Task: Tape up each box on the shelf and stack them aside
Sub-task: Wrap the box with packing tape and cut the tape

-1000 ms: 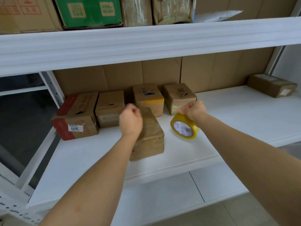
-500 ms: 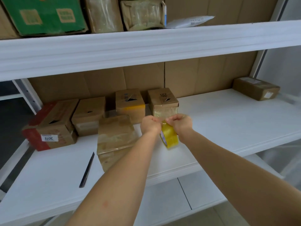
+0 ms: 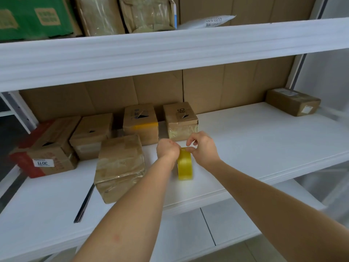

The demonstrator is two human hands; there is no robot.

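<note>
The left hand (image 3: 168,150) has left the box (image 3: 120,165) and now steadies the tape (image 3: 185,164). The right hand's (image 3: 203,148) fingers pinch at its top edge, likely freeing the end for taping.

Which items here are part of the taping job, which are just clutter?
In the job:
- yellow tape roll, held by left hand and right hand
- front box
- four boxes behind

Lying about:
- black strip
- far-right box
- top-shelf parcels

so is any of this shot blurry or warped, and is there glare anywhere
Head view: wide-angle bend in the upper shelf edge; motion smear at the right margin beyond the far box; soft glare on the plastic-wrapped box; hands and tape roll stay fairly sharp.
</note>
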